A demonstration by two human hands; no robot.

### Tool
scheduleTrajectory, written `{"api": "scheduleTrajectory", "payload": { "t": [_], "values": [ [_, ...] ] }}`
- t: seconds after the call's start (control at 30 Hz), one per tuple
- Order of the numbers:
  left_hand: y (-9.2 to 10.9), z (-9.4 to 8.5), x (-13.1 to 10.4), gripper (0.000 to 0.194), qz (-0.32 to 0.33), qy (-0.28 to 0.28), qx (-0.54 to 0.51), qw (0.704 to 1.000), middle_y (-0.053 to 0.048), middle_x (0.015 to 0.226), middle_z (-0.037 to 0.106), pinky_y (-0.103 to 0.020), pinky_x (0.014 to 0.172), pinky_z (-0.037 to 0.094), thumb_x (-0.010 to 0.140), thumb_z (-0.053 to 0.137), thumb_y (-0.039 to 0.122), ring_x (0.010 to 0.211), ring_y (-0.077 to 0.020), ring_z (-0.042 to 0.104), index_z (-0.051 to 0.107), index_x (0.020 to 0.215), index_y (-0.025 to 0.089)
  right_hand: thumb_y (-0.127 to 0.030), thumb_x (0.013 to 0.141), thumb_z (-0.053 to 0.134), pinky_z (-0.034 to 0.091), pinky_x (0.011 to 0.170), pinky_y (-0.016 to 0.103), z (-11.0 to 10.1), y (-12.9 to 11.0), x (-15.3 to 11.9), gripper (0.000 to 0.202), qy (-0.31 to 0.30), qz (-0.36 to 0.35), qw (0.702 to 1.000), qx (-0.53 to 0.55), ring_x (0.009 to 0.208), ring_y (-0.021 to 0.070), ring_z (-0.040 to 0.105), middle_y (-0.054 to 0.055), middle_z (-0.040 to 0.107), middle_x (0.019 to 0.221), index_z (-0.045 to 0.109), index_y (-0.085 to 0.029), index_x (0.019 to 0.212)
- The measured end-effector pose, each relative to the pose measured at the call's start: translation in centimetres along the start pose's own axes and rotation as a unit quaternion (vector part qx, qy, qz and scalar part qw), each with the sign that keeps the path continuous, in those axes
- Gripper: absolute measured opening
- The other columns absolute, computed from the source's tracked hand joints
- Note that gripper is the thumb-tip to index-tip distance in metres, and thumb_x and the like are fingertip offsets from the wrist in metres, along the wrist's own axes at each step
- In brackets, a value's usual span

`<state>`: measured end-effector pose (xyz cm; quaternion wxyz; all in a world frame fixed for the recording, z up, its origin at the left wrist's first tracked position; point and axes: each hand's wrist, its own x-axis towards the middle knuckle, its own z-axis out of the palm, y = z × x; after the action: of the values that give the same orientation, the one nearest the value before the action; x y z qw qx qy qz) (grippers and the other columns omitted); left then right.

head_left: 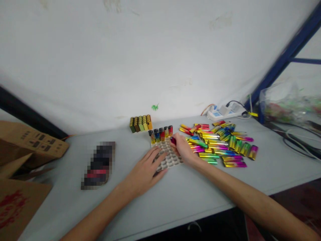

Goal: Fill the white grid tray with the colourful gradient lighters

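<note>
A pale tray with rows of oval slots (168, 163) lies on the grey table. Several lighters with dark tops (162, 134) stand upright along its back row. My left hand (145, 169) rests with fingers spread over the tray's left side, holding nothing. Over the tray's right part, my right hand (182, 146) grips a lighter (173, 141) whose visible end is dark red; the rest is hidden by the fingers. Right of the tray, shiny multicoloured metallic sleeves or lighters (212, 137) lie in a loose pile.
A block of upright lighters (140, 123) stands near the wall. Behind the pile sits a white power strip (225, 111) with cables. A pixelated dark object (99, 165) lies left, beside open cardboard boxes (32, 142). A plastic bag (282, 103) is at far right.
</note>
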<state>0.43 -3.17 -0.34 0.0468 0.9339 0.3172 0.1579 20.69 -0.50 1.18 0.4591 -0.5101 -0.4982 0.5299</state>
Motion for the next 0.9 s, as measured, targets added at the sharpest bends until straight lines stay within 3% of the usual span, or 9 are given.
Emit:
{"api": "scheduleTrajectory", "payload": {
  "t": [0.13, 0.23, 0.3, 0.43, 0.6, 0.67, 0.77, 0.9],
  "values": [
    [0.0, 0.0, 0.0, 0.051, 0.000, -0.006, 0.004, 1.000, -0.015, 0.153, 0.051, -0.053, 0.121, 0.043, 0.104, 0.053, 0.042, 0.149, -0.0315, 0.041, 0.050, 0.150, 0.021, -0.051, 0.092, 0.041, 0.022, 0.043, 0.026, -0.1, 0.8, 0.4, 0.042, 0.046, 0.018, 0.998, 0.030, 0.044, 0.0109, 0.026, -0.005, 0.034, 0.050, 0.036, -0.025, 0.060],
    [0.0, 0.0, 0.0, 0.050, 0.001, 0.000, 0.003, 1.000, -0.016, 0.153, 0.051, -0.054, 0.120, 0.044, 0.104, 0.053, 0.042, 0.149, -0.0318, 0.042, 0.050, 0.150, 0.021, -0.063, 0.095, 0.037, 0.027, 0.044, 0.027, -0.6, 0.6, 0.7, 0.050, 0.022, 0.002, 1.000, 0.022, 0.047, 0.0131, 0.032, -0.004, 0.039, 0.054, 0.043, -0.024, 0.065],
    [0.0, 0.0, -0.1, 0.050, 0.003, 0.006, 0.001, 1.000, -0.016, 0.152, 0.051, -0.054, 0.120, 0.044, 0.104, 0.053, 0.042, 0.148, -0.0319, 0.042, 0.050, 0.149, 0.021, -0.069, 0.097, 0.032, 0.035, 0.049, 0.027, -1.1, -0.1, 0.8, 0.055, -0.003, -0.043, 0.999, 0.004, 0.053, 0.0151, 0.040, -0.002, 0.046, 0.060, 0.050, -0.024, 0.072],
    [0.0, 0.1, -0.1, 0.049, 0.007, 0.008, -0.005, 1.000, -0.016, 0.152, 0.052, -0.053, 0.121, 0.043, 0.104, 0.054, 0.041, 0.148, -0.0315, 0.042, 0.050, 0.149, 0.021, -0.065, 0.100, 0.040, 0.049, 0.075, 0.030, -2.4, -1.7, 0.6, 0.049, 0.015, -0.192, 0.976, -0.100, 0.079, 0.0184, 0.057, 0.002, 0.061, 0.080, 0.058, -0.023, 0.084],
    [0.1, 0.1, -0.1, 0.048, 0.002, 0.021, -0.012, 1.000, -0.014, 0.151, 0.053, -0.053, 0.120, 0.044, 0.103, 0.056, 0.040, 0.149, -0.0313, 0.042, 0.052, 0.148, 0.023, -0.058, 0.097, 0.057, 0.053, 0.083, 0.032, -3.6, -1.8, 0.8, 0.039, 0.041, -0.219, 0.961, -0.162, 0.091, 0.0205, 0.068, 0.006, 0.074, 0.097, 0.064, -0.021, 0.106],
    [0.2, 0.1, -0.1, 0.047, 0.002, 0.022, -0.013, 1.000, -0.014, 0.151, 0.054, -0.054, 0.120, 0.044, 0.103, 0.056, 0.040, 0.149, -0.0314, 0.042, 0.053, 0.147, 0.023, -0.056, 0.094, 0.064, 0.054, 0.083, 0.033, -3.8, -1.4, 1.0, 0.040, 0.067, -0.227, 0.954, -0.184, 0.088, 0.0213, 0.072, 0.006, 0.077, 0.095, 0.064, -0.020, 0.111],
    [0.2, 0.1, -0.1, 0.048, 0.001, 0.016, -0.011, 1.000, -0.015, 0.151, 0.052, -0.054, 0.121, 0.043, 0.103, 0.055, 0.041, 0.149, -0.0317, 0.041, 0.052, 0.147, 0.022, -0.055, 0.094, 0.065, 0.054, 0.074, 0.033, -3.7, -0.7, 1.3, 0.035, 0.095, -0.233, 0.940, -0.230, 0.076, 0.0216, 0.073, 0.004, 0.077, 0.081, 0.061, -0.021, 0.102],
    [0.2, 0.1, -0.1, 0.049, -0.001, 0.014, -0.006, 1.000, -0.016, 0.151, 0.052, -0.053, 0.121, 0.043, 0.103, 0.055, 0.041, 0.148, -0.0317, 0.042, 0.053, 0.147, 0.021, -0.052, 0.098, 0.060, 0.052, 0.066, 0.031, -3.2, 0.5, 1.9, 0.031, 0.101, -0.234, 0.926, -0.277, 0.074, 0.0227, 0.074, 0.006, 0.078, 0.081, 0.054, -0.023, 0.090]
  ]
}}
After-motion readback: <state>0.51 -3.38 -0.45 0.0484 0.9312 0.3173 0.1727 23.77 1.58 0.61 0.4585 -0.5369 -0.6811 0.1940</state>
